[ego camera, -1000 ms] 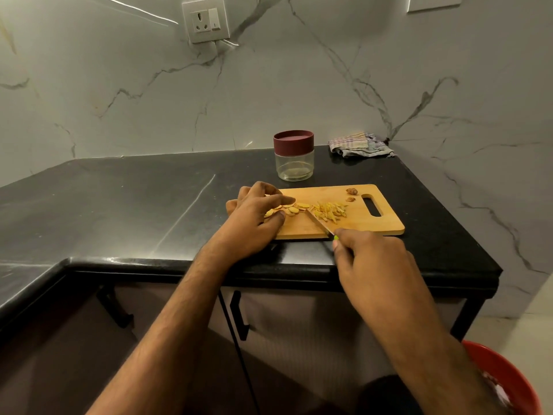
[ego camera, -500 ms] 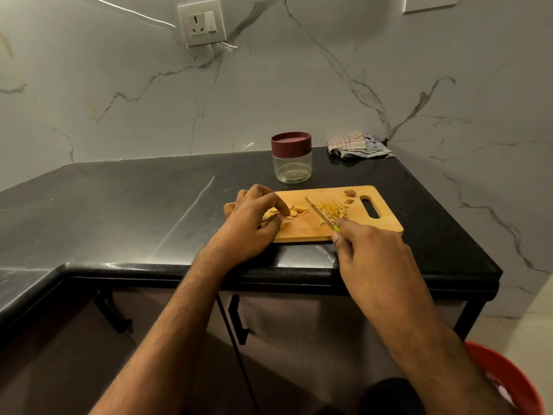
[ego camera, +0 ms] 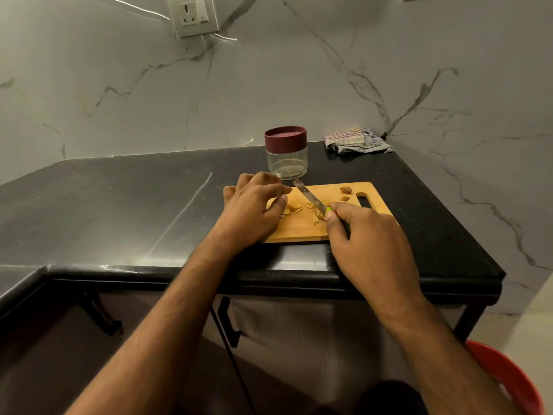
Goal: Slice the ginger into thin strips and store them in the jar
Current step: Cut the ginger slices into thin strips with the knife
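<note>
The right hand has its grip curled round the green-handled knife, blade angled up-left over the ginger strips. The left hand pins ginger slices under bent fingers at the cutting board's left end. Two ginger scraps lie near its handle slot. One lidded jar stands just behind, on the black desk.

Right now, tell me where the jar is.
In the head view the jar stands on the black counter, lid on, just behind the cutting board's far left corner, beyond the left hand and left of the folded cloth.
</note>
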